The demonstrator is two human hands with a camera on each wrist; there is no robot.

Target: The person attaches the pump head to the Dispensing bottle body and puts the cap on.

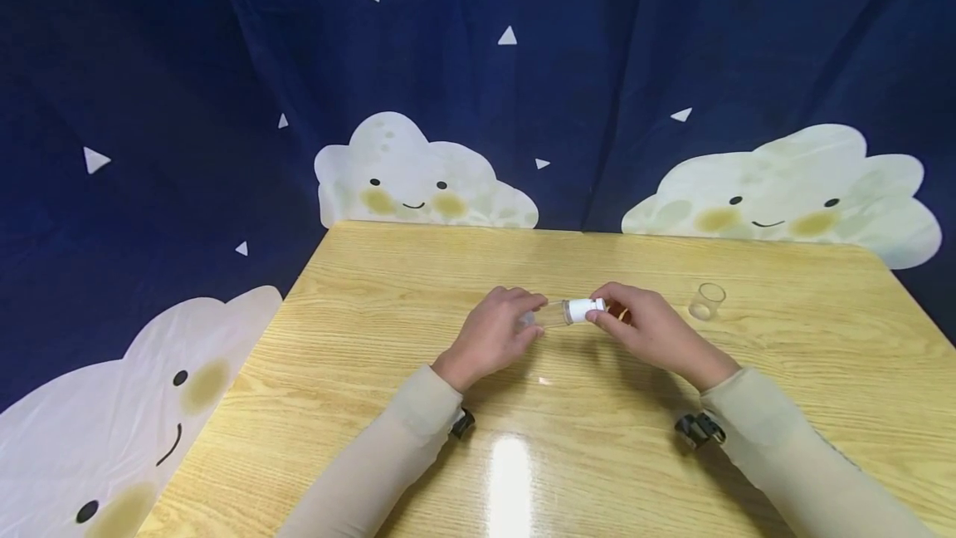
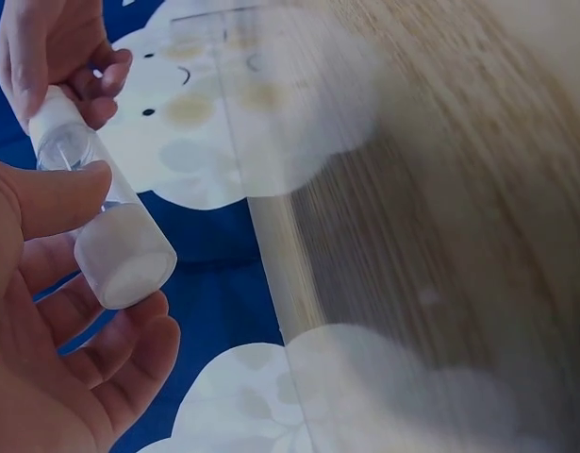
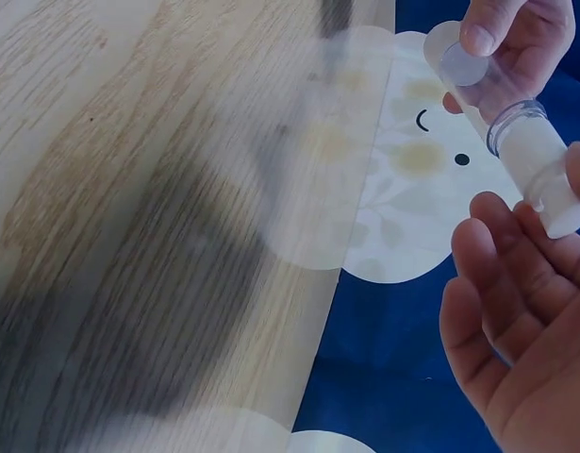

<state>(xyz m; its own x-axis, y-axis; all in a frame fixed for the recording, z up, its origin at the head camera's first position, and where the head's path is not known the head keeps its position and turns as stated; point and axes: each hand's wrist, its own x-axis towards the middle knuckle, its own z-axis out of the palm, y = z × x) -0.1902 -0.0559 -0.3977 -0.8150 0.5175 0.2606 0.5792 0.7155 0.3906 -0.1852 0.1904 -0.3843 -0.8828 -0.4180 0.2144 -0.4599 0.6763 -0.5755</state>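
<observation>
Between the hands is a small clear bottle [image 1: 554,315] with a white pump top [image 1: 582,310], held nearly level above the table with its top toward the right. My left hand [image 1: 495,334] grips the bottle's body near its base, thumb laid along the side. The fingers and thumb of my right hand [image 1: 657,334] pinch the white top. In the left wrist view the base [image 2: 129,260] looks frosted white, with clear liquid or wall above it. Seen from the right wrist, a clear ringed neck [image 3: 514,118] meets the white collar.
A clear cap [image 1: 707,301], shaped like a short cup, stands on the wooden table [image 1: 388,272] beyond my right hand. Behind the table hangs a dark blue curtain [image 1: 463,81] with white clouds and triangles. A dark wrist mount [image 1: 699,430] hangs under the right sleeve.
</observation>
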